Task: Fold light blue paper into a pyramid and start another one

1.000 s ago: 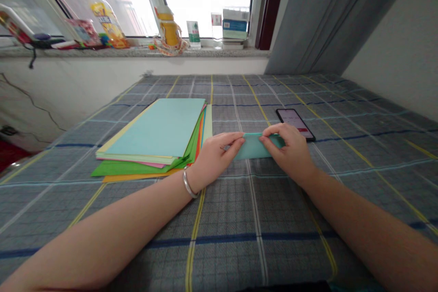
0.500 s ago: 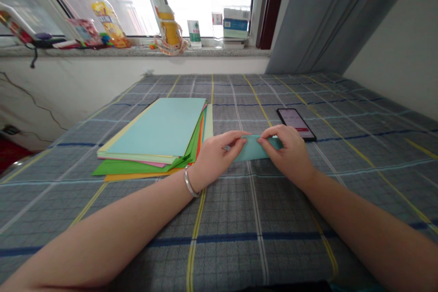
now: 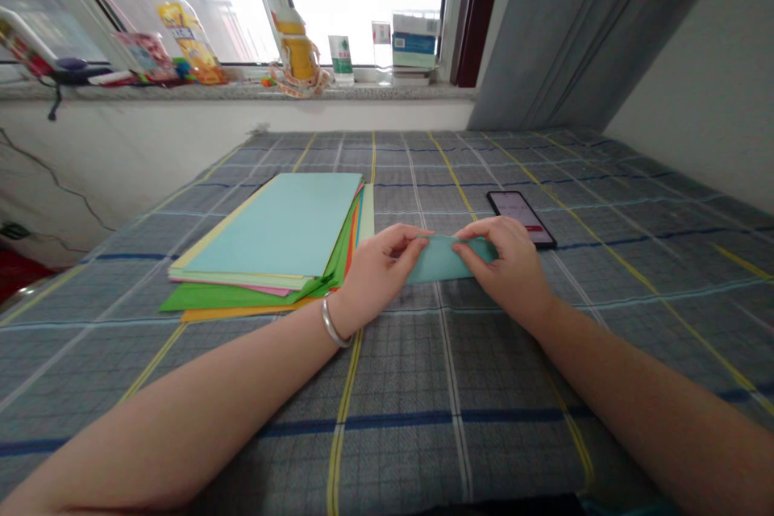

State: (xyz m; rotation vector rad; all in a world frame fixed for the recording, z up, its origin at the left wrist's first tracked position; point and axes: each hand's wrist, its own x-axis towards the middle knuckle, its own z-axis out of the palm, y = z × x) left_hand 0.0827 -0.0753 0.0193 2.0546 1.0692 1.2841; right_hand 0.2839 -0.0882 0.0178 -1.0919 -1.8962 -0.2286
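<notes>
A small light-blue piece of paper (image 3: 444,260) is held between my two hands, above the checked cloth. My left hand (image 3: 387,262) pinches its upper edge near the left end, thumb against fingertips; a silver bangle circles that wrist. Farther right along the same edge, my right hand (image 3: 505,258) pinches the paper between thumb and fingers. The paper's two ends are partly covered by my hands. Close by my left hand lies a stack of coloured paper (image 3: 278,222), light blue on top, with green, pink, yellow and orange sheets sticking out.
Just beyond my right hand a phone (image 3: 513,205) lies face up, its screen lit. Grey checked cloth (image 3: 399,419) covers the surface. On the windowsill (image 3: 387,93) stand a juice bottle (image 3: 190,36), a yellow flask (image 3: 297,48), clear bottles and boxes (image 3: 414,44). A grey curtain (image 3: 544,32) hangs at right.
Both hands keep their pinch on the blue paper. My right fingertips have shifted slightly left along its edge, and the whole view has drifted a little.
</notes>
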